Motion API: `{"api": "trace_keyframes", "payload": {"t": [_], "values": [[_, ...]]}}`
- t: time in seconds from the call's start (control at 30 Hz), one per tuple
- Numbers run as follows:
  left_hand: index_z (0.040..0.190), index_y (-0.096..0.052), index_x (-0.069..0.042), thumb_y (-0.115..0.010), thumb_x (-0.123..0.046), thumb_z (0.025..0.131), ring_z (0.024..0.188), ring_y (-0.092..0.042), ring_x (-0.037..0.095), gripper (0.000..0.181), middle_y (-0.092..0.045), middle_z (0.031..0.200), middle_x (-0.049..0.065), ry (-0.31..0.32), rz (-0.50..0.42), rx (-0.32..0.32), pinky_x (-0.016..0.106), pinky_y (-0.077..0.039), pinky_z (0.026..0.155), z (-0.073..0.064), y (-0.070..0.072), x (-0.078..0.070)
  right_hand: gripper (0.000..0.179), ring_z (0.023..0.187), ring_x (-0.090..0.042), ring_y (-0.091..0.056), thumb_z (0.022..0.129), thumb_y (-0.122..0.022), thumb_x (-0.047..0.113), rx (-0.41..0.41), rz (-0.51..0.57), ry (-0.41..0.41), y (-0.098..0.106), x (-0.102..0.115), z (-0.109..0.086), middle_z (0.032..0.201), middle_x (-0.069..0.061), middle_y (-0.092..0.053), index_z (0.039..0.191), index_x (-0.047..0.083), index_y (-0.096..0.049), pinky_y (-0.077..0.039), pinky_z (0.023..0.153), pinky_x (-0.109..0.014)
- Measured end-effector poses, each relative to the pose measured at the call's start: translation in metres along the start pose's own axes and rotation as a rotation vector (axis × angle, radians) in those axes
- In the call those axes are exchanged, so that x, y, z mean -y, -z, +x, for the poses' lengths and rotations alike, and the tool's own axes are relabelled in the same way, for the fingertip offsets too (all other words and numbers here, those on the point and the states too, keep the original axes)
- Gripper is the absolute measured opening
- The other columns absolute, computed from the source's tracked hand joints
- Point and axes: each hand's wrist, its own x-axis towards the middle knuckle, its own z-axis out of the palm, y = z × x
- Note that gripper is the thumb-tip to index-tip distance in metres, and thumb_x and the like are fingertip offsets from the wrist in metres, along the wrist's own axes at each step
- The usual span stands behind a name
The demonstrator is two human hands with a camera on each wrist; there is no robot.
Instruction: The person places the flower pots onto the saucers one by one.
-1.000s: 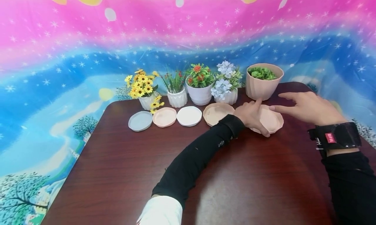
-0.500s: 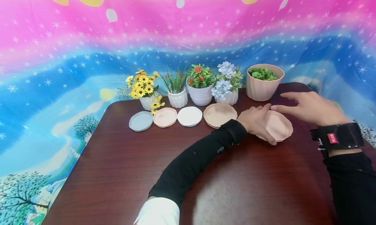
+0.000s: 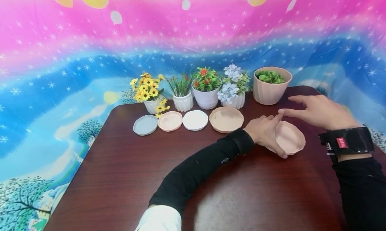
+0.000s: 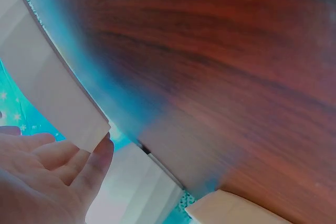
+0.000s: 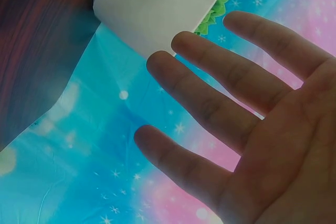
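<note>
My left hand [image 3: 263, 130] grips the left side of a pale pink faceted saucer [image 3: 290, 138] on the table, thumb along its near rim. In the left wrist view, the fingers of the left hand [image 4: 52, 171] meet the edge of a pale, flat-sided piece [image 4: 50, 66]. Above and to the right of the saucer is my right hand [image 3: 321, 111], holding nothing. Its fingers are straight and spread in the right wrist view, with its thumb tip near the left fingers in the head view. Behind the saucer stands a large pink pot [image 3: 269, 90] with green leaves.
A row of saucers runs left: tan [image 3: 227, 119], white [image 3: 195, 120], peach [image 3: 170, 121] and grey [image 3: 145, 125]. Behind them stand potted blue flowers [image 3: 230, 90], red flowers [image 3: 206, 93], a grassy plant [image 3: 182, 98] and yellow flowers [image 3: 149, 92]. A printed cloth [image 3: 193, 30] hangs behind the table [image 3: 120, 177].
The left hand has slid the pink saucer toward me and to the right, away from the large pink pot. The right hand has stayed nearly still.
</note>
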Motion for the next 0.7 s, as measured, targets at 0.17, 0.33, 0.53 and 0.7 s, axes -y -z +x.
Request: {"api": "trace_keyframes", "payload": {"t": [0.17,0.33,0.53,0.7], "values": [[0.173,-0.001,-0.035,-0.084,-0.089,0.056,0.130,-0.052,0.005,0.153,-0.050,0.150,-0.014,-0.008,0.015,-0.004,0.024,-0.050,0.098,-0.003,-0.001,0.000,0.094,0.132,-0.058,-0.053,0.097,-0.058,0.077,0.014,-0.001,-0.033,0.003,0.000,-0.002,0.151,-0.033,-0.053,0.157,0.006,-0.051,-0.045,0.090,-0.079],[0.173,-0.004,-0.034,-0.084,-0.089,0.057,0.132,-0.050,0.005,0.151,-0.048,0.153,-0.013,-0.011,0.009,0.009,0.025,-0.049,0.100,-0.006,-0.003,0.001,0.095,0.130,-0.055,-0.057,0.094,-0.057,0.082,0.011,0.002,-0.033,0.002,0.002,-0.001,0.150,-0.029,-0.057,0.157,0.010,-0.053,-0.047,0.086,-0.078],[0.173,-0.008,-0.034,-0.083,-0.090,0.056,0.135,-0.048,0.005,0.150,-0.045,0.158,-0.014,-0.022,-0.007,0.018,0.025,-0.048,0.102,-0.010,-0.003,-0.002,0.096,0.130,-0.054,-0.058,0.093,-0.059,0.081,0.005,0.017,-0.020,0.000,0.003,-0.001,0.149,-0.027,-0.058,0.157,0.011,-0.054,-0.048,0.086,-0.077],[0.172,-0.011,-0.033,-0.082,-0.091,0.056,0.136,-0.047,0.005,0.148,-0.044,0.159,-0.014,-0.044,0.021,0.021,0.023,-0.046,0.104,-0.013,-0.002,-0.008,0.095,0.129,-0.053,-0.059,0.094,-0.059,0.080,0.003,0.017,-0.017,0.000,0.001,-0.001,0.148,-0.027,-0.059,0.157,0.010,-0.053,-0.049,0.085,-0.076]]}}
